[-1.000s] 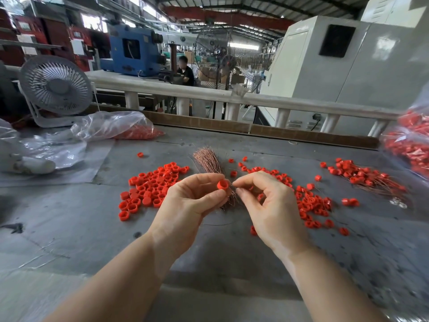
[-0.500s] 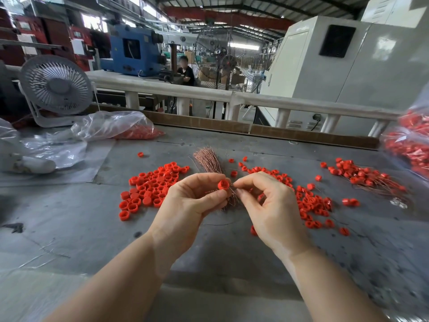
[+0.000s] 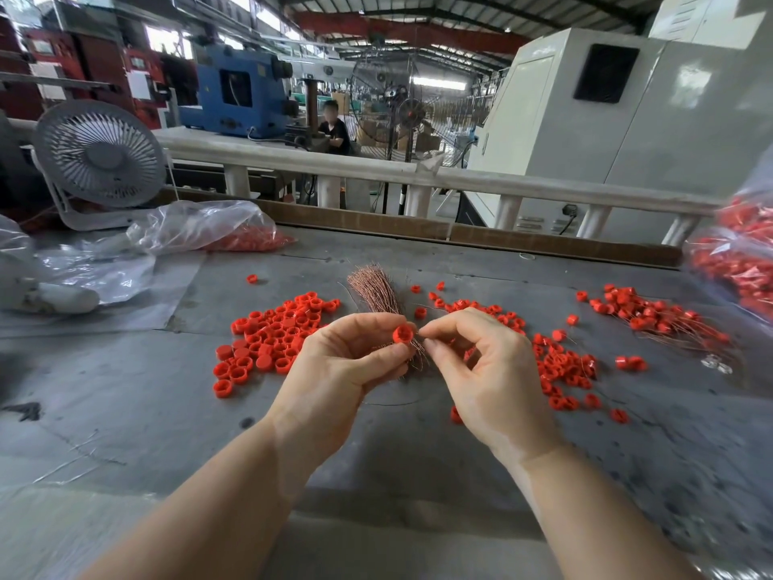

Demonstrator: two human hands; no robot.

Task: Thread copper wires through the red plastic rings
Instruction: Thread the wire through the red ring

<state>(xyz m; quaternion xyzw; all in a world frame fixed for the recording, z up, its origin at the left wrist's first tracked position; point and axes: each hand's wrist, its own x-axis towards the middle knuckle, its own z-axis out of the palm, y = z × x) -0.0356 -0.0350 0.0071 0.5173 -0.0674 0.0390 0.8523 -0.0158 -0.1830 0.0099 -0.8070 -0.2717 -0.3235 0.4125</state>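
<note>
My left hand [image 3: 339,370] pinches one red plastic ring [image 3: 403,333] between thumb and fingertips, above the grey table. My right hand [image 3: 481,370] is right beside it, thumb and forefinger pinched at the ring's right side; a thin copper wire there is too fine to make out clearly. Behind the hands a bundle of copper wires [image 3: 374,288] lies fanned on the table. A pile of loose red rings [image 3: 276,337] lies to the left. More rings [image 3: 560,366] are scattered right of my right hand, and rings with wires through them [image 3: 652,316] lie further right.
A white desk fan [image 3: 98,154] stands at the back left beside clear plastic bags, one bag [image 3: 209,228] holding red rings. Another bag of red rings [image 3: 740,261] sits at the right edge. A wooden ledge [image 3: 460,236] and white rail bound the table's far side.
Almost nothing differs. My right fingertips have shifted slightly at the ring's right side; the left hand keeps the ring in the same spot.
</note>
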